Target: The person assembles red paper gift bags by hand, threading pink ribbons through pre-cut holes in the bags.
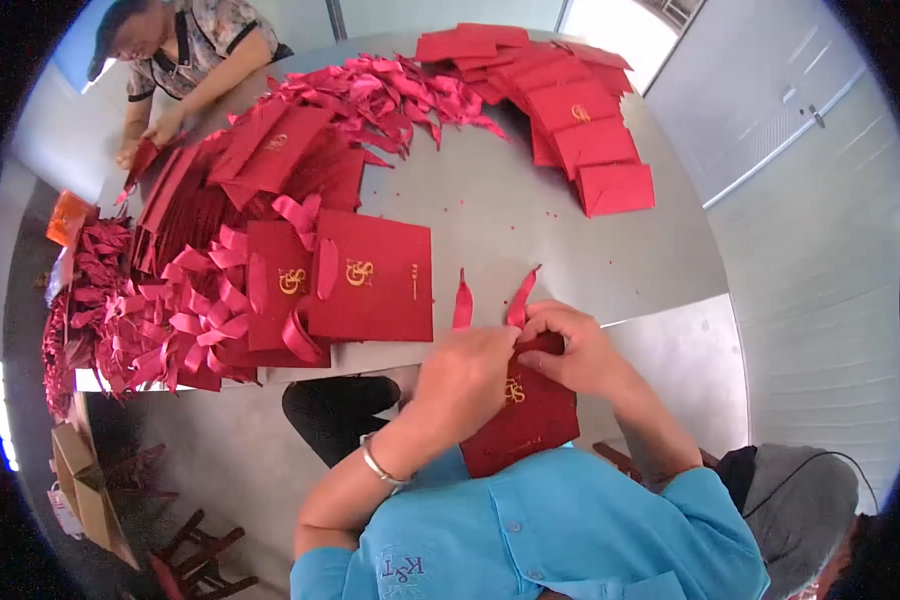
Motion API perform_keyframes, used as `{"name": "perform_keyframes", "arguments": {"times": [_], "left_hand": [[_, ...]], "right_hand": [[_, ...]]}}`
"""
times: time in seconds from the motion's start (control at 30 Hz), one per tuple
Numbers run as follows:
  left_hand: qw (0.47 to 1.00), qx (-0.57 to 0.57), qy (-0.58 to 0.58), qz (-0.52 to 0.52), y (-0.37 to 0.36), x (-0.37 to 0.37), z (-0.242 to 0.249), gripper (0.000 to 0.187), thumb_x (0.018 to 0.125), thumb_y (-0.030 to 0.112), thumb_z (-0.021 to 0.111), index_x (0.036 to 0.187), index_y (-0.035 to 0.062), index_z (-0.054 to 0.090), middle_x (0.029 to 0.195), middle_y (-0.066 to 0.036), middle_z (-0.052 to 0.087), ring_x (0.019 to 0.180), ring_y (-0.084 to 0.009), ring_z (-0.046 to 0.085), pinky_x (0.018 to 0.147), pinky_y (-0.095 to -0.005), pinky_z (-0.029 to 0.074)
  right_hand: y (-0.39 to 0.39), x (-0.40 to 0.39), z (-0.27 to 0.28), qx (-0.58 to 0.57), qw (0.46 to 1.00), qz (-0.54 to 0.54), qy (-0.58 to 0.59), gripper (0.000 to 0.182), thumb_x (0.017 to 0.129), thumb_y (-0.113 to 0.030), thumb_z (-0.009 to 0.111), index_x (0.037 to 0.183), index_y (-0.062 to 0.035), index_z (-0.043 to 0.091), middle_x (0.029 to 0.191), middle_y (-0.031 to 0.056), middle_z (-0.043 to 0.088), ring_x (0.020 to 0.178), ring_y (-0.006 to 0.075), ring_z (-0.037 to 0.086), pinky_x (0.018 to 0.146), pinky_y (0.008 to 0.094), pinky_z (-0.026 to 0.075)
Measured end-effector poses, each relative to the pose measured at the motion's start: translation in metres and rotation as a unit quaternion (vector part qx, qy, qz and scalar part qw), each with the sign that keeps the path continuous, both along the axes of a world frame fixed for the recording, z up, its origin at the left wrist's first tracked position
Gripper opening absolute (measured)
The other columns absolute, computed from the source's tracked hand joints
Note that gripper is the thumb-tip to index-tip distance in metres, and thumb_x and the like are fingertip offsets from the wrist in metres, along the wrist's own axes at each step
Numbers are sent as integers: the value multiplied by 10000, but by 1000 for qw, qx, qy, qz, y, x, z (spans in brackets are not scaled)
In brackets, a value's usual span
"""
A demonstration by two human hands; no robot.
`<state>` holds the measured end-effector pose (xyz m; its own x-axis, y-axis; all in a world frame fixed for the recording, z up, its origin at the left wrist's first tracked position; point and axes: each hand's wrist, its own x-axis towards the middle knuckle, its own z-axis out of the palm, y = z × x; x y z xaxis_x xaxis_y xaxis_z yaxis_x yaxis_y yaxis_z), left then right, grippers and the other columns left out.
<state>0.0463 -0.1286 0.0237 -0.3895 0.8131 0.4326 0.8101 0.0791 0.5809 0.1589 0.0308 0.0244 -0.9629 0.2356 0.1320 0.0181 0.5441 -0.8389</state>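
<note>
A dark red paper gift bag with gold lettering is held upright against my blue shirt, its top edge at my fingers. My left hand, with a bangle at the wrist, is closed in a pinch at that edge, over a pink ribbon. Two pointed ends of the ribbon stick up beyond my fingers. On the other side, my right hand grips the bag's top edge between thumb and fingers. The exact spot where the ribbon meets the bag is hidden by my fingers.
Red bags with ribbon handles lie stacked on the table to the left. Beyond are loose ribbons and a stack of bags. A person handles a red piece at far left. A stool stands below.
</note>
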Motion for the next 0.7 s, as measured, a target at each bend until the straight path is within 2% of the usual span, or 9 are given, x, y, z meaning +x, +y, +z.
{"name": "perform_keyframes", "arguments": {"times": [0.03,0.13,0.3,0.33,0.4,0.47,0.5,0.57,0.7], "left_hand": [[999,-46,-23,-9,4,3,-5,147,790,64,620,933,32,615,781,-146,630,703,-362,607,640,-445,494],[997,-65,-28,1,9,9,-9,154,800,91,614,945,39,612,783,-153,635,709,-362,612,637,-447,495],[999,-20,-35,2,10,7,-12,153,804,132,643,932,50,634,753,-149,635,695,-342,617,613,-432,495],[999,-17,-44,4,11,7,-12,149,805,146,651,920,52,643,747,-146,636,694,-333,618,610,-426,495],[999,-23,-42,0,11,7,-10,146,804,156,658,906,51,650,740,-141,636,696,-327,621,611,-419,498],[999,-35,-38,11,8,6,-8,146,804,166,665,891,50,656,732,-136,636,698,-321,623,613,-412,501],[999,-33,-34,14,8,7,-8,144,802,164,667,887,49,657,738,-135,637,696,-319,623,613,-408,502],[999,-29,-26,22,9,9,-9,142,801,162,669,883,48,657,744,-134,638,695,-316,623,613,-405,503],[999,14,-32,16,12,10,-16,153,797,167,677,876,39,651,767,-145,638,704,-322,625,623,-409,505]], "right_hand": [[-1,0,0,5,1000,2,4,211,698,25,734,860,-24,607,1018,72,579,874,158,577,745,265,464],[8,1,0,11,1000,-5,-3,201,702,24,737,857,-23,618,1022,58,587,865,125,574,742,263,470],[46,-20,12,-117,991,-56,-30,95,802,-63,688,882,-35,645,930,20,625,796,82,558,702,247,465],[62,-32,0,-33,997,-72,10,69,838,-93,653,882,-40,647,901,5,638,759,72,547,674,241,459],[89,-64,-12,7,995,-102,7,97,837,-104,655,894,-26,642,889,24,642,738,85,560,661,254,470],[102,-106,-17,138,985,-78,67,130,815,-86,652,925,-19,636,902,71,646,730,173,606,662,304,493],[106,-129,-23,137,985,-72,73,130,815,-86,652,925,-19,636,902,71,646,730,173,606,662,304,493],[111,-170,-36,271,944,-46,181,166,798,-63,634,959,-21,632,893,110,643,753,279,631,688,348,510],[108,-235,-39,270,943,-14,195,196,768,-80,593,949,-62,665,921,119,628,903,338,612,771,433,494]]}}
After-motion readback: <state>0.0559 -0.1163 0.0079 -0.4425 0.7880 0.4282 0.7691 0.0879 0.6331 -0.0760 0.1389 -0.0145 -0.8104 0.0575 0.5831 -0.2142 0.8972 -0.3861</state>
